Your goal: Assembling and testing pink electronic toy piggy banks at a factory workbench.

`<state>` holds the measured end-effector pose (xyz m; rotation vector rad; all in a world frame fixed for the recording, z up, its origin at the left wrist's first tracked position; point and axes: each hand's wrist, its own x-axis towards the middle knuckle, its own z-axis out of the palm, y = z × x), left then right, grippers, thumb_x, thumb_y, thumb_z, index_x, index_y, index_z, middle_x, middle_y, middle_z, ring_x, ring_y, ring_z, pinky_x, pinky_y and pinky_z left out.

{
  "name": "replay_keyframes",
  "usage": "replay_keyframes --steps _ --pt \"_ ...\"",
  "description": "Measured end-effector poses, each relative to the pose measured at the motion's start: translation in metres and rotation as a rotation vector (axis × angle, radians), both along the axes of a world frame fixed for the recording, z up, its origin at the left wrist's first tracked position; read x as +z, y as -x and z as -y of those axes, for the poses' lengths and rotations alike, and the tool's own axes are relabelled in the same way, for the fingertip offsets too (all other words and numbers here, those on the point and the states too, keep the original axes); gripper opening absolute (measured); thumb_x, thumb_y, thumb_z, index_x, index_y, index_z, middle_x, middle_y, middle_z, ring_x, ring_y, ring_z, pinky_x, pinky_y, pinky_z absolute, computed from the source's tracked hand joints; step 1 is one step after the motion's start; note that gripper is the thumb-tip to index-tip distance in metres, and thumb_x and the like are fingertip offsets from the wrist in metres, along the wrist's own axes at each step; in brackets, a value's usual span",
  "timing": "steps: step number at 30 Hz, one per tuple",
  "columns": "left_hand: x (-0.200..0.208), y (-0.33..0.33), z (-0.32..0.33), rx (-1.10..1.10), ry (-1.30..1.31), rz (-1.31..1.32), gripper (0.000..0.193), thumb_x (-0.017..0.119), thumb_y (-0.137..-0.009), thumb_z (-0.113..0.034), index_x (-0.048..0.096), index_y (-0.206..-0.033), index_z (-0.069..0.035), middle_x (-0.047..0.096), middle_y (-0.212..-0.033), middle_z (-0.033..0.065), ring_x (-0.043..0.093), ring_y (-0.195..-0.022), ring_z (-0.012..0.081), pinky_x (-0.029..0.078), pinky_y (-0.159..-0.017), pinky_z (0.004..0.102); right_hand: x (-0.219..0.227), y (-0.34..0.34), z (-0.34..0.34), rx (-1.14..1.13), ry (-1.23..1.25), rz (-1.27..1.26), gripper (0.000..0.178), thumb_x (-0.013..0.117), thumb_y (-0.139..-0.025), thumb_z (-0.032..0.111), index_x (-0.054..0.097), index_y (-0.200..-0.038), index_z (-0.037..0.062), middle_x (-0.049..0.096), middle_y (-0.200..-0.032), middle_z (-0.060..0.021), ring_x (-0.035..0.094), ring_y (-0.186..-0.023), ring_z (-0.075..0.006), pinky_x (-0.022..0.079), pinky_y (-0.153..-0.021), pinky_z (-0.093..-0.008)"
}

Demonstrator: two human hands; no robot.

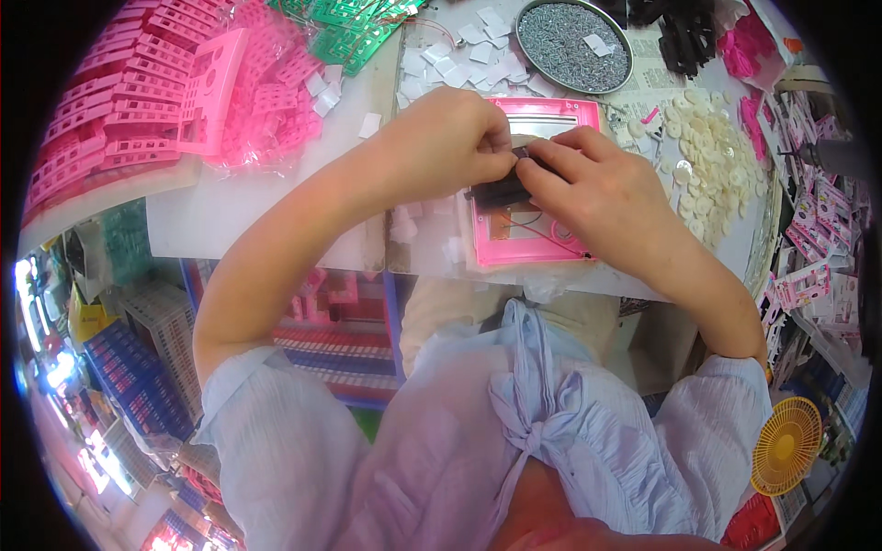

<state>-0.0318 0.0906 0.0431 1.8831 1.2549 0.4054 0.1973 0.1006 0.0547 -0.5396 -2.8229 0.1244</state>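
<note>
A pink plastic casing [525, 253] lies on the table in front of me, with thin wires and a brown piece inside it. Over its middle sits a dark black plastic part [501, 193]. My left hand [459, 138] comes in from the left, its fingers pinched together at the black part's upper edge. From the other side my right hand [602, 188] curls its thumb and fingers onto the same part. The fingertips hide much of it, so its exact shape cannot be made out.
Stacked pink plastic shells [119, 110] and green circuit boards [354, 32] fill the far left. White square pads [478, 50] lie scattered behind the casing. A round tray of small screws [574, 46] stands at the back, and cream-coloured discs [707, 156] are heaped at right.
</note>
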Motion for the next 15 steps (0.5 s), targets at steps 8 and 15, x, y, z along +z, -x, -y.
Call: replay_keyframes --steps 8,15 --pt "0.001 -0.006 -0.007 -0.004 -0.02 -0.014 0.018 0.071 -0.082 -0.014 0.068 -0.085 0.004 0.066 -0.069 0.0132 0.064 -0.062 0.0185 0.05 -0.061 0.0343 0.003 0.009 0.018 -0.115 -0.04 0.09 0.039 0.074 -0.078 0.029 0.064 -0.1 -0.0014 0.065 -0.093 -0.0103 0.064 -0.087 -0.0228 0.056 -0.067 -0.0312" --pt "0.015 0.011 -0.05 -0.134 0.0 -0.14 0.025 0.067 -0.09 -0.022 0.071 -0.089 0.002 0.067 -0.069 0.0105 0.062 -0.062 0.0165 0.05 -0.061 0.0347 0.024 -0.036 -0.028 -0.18 0.179 -0.302 0.051 0.075 -0.08 0.003 0.057 -0.126 -0.004 0.066 -0.123 -0.0163 0.065 -0.113 -0.0269 0.055 -0.092 -0.0358"
